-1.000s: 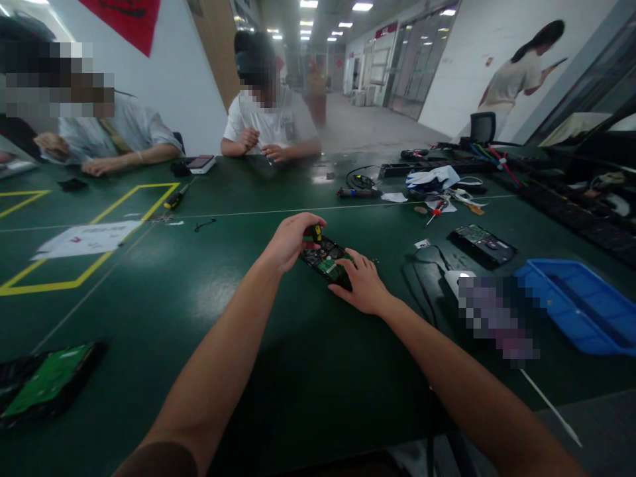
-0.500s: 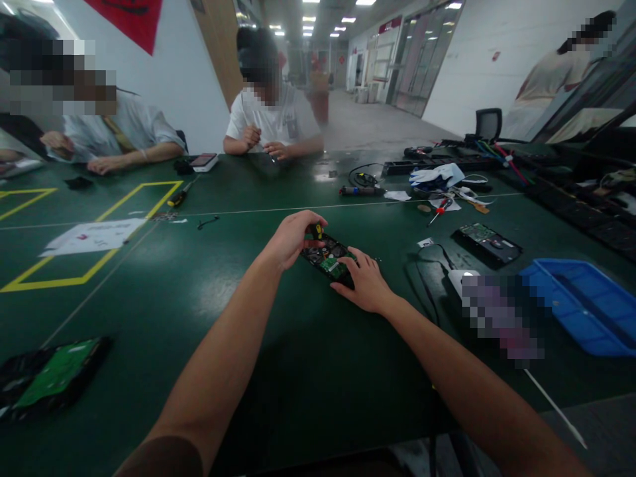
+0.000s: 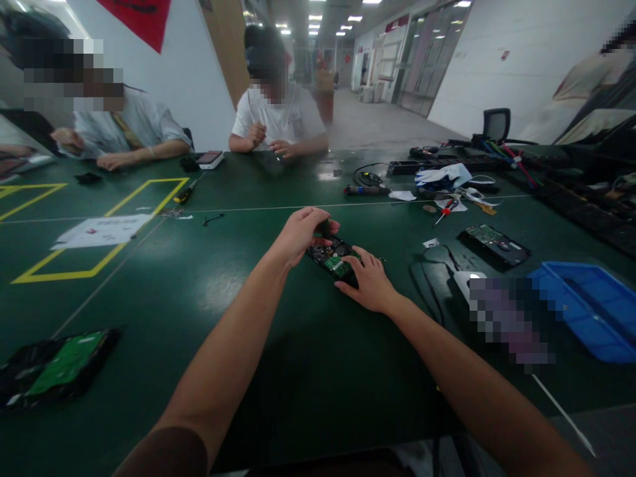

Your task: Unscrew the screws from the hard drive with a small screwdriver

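A black hard drive [image 3: 334,257] with a green circuit board facing up lies on the green table [image 3: 223,278] in front of me. My left hand [image 3: 303,232] is curled round a small screwdriver with a dark handle, its tip down on the drive's far end. My right hand [image 3: 368,285] rests on the drive's near right edge, fingers bent and pressing it to the table.
Another hard drive [image 3: 57,368] lies at the near left, a third one [image 3: 494,242] at the right beside a blue tray [image 3: 591,308]. Cables, a red screwdriver [image 3: 444,211] and cloths lie far right. Two people sit across the table, a yellow-handled screwdriver [image 3: 186,192] near them.
My left hand has closed further over the screwdriver, hiding its yellow band. The view has shifted slightly; the drive and my right hand stay in place.
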`<state>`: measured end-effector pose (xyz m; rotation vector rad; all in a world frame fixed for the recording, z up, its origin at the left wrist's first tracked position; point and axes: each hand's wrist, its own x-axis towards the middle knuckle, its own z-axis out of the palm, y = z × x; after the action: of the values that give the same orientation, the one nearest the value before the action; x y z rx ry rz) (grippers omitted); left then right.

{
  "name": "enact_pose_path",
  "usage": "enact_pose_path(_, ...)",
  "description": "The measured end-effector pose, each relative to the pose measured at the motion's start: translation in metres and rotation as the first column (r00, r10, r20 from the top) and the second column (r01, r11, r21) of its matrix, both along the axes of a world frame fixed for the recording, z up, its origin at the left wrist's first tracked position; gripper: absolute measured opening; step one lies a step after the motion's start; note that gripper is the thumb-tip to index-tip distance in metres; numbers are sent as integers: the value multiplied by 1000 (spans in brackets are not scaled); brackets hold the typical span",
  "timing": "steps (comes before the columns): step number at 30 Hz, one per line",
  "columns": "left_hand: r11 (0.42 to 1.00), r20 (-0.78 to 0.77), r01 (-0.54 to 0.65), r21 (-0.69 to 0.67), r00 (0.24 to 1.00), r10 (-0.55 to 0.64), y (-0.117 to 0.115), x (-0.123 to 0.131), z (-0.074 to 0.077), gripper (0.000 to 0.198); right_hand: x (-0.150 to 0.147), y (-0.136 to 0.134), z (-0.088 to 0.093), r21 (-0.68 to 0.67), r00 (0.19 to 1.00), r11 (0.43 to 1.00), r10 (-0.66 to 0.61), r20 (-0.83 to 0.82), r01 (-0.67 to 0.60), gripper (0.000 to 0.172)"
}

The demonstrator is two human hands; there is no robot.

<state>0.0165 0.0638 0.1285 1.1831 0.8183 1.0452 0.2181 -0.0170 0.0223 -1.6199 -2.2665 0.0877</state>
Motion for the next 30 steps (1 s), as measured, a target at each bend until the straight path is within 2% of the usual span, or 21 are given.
enact_pose_path(4, 999, 46, 48, -21, 998, -47, 1, 0, -2, 18, 0, 0, 0, -7, 1000, 1000, -3, 3, 3, 61)
enact_pose_path(9, 998, -26, 66, 5, 998, -66, 2, -3, -1, 23, -1, 1, 0, -3, 1000, 1000, -3, -1, 3, 61)
enact_pose_path(12, 994, -1, 100, -32, 995, -100, 1, -3, 0, 25, 0, 0, 0, 0, 1000, 1000, -2, -1, 2, 61)
enact_pose_path(17, 997, 64, 15, -75, 998, -10, 0, 0, 0, 19, 0, 0, 0, -6, 1000, 1000, 1, 2, -1, 60)
enact_pose_path(20, 997, 72, 12, -73, 997, -7, 1, -1, 0, 15, 0, 0, 0, -4, 1000, 1000, -2, -4, 2, 60)
enact_pose_path(23, 1000, 26, 12, -17, 1000, -11, 2, -4, 1, 16, 0, 0, 0, -1, 1000, 1000, -4, -8, 4, 61)
enact_pose_path(26, 998, -51, -34, 61, 998, 37, 2, -6, 2, 19, -1, 0, 0, -4, 1000, 1000, -5, -6, 5, 61)
enact_pose_path(30, 995, -85, -46, 84, 995, 54, 2, -6, 3, 21, -1, 0, 0, 2, 1000, 1000, -4, -2, 4, 60)
